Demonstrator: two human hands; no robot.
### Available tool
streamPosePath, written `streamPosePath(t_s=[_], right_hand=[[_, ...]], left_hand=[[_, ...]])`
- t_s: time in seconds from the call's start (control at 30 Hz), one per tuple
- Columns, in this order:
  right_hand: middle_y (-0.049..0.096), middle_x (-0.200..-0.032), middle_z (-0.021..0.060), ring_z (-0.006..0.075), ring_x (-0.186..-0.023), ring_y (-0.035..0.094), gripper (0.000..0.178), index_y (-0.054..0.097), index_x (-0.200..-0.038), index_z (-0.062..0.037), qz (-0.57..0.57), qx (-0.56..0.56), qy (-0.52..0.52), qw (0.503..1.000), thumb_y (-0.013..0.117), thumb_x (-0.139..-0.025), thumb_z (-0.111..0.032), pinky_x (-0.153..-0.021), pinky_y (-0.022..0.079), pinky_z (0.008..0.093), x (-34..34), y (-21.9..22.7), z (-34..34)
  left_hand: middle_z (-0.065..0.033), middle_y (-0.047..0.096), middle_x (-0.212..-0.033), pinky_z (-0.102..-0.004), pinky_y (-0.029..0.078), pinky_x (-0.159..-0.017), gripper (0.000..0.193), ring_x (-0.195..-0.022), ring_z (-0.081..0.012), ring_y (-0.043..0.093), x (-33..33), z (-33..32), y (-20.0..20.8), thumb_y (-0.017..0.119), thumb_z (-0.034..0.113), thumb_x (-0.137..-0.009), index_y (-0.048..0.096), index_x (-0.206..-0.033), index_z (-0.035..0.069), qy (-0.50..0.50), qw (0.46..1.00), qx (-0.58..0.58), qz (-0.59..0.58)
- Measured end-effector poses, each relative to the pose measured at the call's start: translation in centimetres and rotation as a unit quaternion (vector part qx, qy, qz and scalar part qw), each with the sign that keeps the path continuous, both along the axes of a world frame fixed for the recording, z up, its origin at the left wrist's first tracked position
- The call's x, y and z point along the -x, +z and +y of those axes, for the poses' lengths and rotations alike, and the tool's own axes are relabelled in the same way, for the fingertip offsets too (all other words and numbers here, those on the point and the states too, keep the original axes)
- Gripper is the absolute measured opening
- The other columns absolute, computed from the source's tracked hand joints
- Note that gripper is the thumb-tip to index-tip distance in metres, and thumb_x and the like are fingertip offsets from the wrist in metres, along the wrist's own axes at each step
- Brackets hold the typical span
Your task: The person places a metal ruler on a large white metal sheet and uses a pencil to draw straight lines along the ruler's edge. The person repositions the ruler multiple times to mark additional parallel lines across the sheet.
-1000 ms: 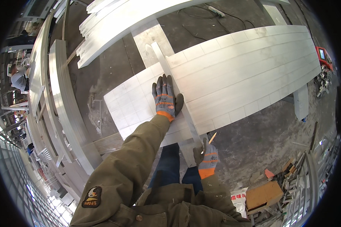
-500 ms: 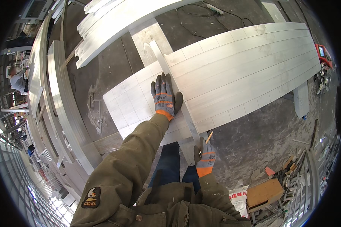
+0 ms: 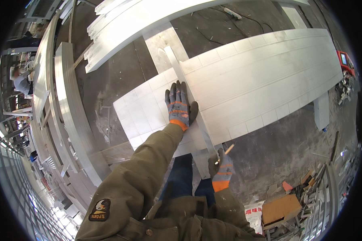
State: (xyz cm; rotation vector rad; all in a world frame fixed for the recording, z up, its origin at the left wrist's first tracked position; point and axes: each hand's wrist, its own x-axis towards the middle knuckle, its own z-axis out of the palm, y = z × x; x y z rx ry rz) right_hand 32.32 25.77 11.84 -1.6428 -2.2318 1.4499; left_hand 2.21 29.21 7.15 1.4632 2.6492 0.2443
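Observation:
My left hand (image 3: 178,105), in a grey and orange work glove, lies flat with fingers stretched out on a row of pale metal profiles (image 3: 253,80). Its thumb side rests against a flat metal bar (image 3: 180,74), which crosses the profiles at an angle. Near the bar's close end, my right hand (image 3: 222,170), gloved alike, is closed around a pencil (image 3: 229,149) whose light wooden end sticks out up and to the right. Whether the right fingers also touch the bar is hard to make out. Thin lines run across the profiles.
More long profiles (image 3: 128,30) lie stacked beyond, and others (image 3: 74,108) stand at left. A support beam (image 3: 321,110) carries the right side. A red device (image 3: 344,60) sits at far right. Lower right are a cardboard box (image 3: 281,211) and metal offcuts. Another person (image 3: 22,82) is far left.
The whole view has shifted slightly. The pencil in my right hand now leans more to the right, and that hand sits a little farther from the bar's end. My left hand stays on the profiles.

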Motion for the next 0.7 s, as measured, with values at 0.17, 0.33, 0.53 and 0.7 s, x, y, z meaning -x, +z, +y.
streamPosePath(t_s=[0.17, 0.33, 0.53, 0.7], right_hand=[[0.074, -0.108, 0.0201, 0.0381, -0.091, 0.072, 0.035, 0.066, -0.132, -0.0009, 0.165, -0.113, -0.053, 0.978, 0.068, -0.098, -0.010, -0.078, 0.058, 0.0440, 4.1, 3.7, 5.3], [0.076, -0.105, 0.0162, 0.0306, -0.097, 0.076, 0.019, 0.074, -0.118, -0.0016, 0.271, -0.114, -0.056, 0.954, 0.062, -0.103, -0.005, -0.081, 0.060, 0.0360, 13.8, 2.9, 12.6], [0.076, -0.102, 0.0095, 0.0149, -0.089, 0.070, 0.023, 0.072, -0.123, -0.0025, 0.279, -0.015, -0.030, 0.960, 0.062, -0.104, -0.010, -0.080, 0.057, 0.0304, 22.5, -0.1, 16.4], [0.077, -0.102, 0.0090, 0.0154, -0.084, 0.069, 0.022, 0.072, -0.121, -0.0053, 0.262, -0.038, 0.012, 0.964, 0.062, -0.103, -0.012, -0.077, 0.056, 0.0303, 24.1, -1.0, 16.9]], left_hand=[[-0.0313, 0.039, -0.158, -0.0587, 0.015, -0.128, 0.080, -0.154, -0.0448, 0.026, -0.5, 0.2, 1.3, 0.058, 0.037, -0.097, 0.035, -0.155, -0.013, 0.005, 1.000, 0.019, 0.005], [-0.0313, 0.032, -0.163, -0.0578, 0.011, -0.129, 0.087, -0.155, -0.0467, 0.022, -0.6, 0.4, 2.2, 0.053, 0.042, -0.098, 0.023, -0.161, -0.010, 0.007, 1.000, 0.007, -0.027], [-0.0300, 0.029, -0.166, -0.0595, 0.011, -0.127, 0.088, -0.155, -0.0451, 0.023, -0.5, 0.3, 2.5, 0.056, 0.038, -0.096, 0.022, -0.163, -0.007, 0.011, 0.999, 0.002, -0.047], [-0.0297, 0.033, -0.162, -0.0611, 0.013, -0.127, 0.089, -0.154, -0.0460, 0.025, -0.5, 0.4, 2.4, 0.061, 0.036, -0.091, 0.027, -0.161, -0.006, 0.012, 0.998, -0.034, -0.055]])
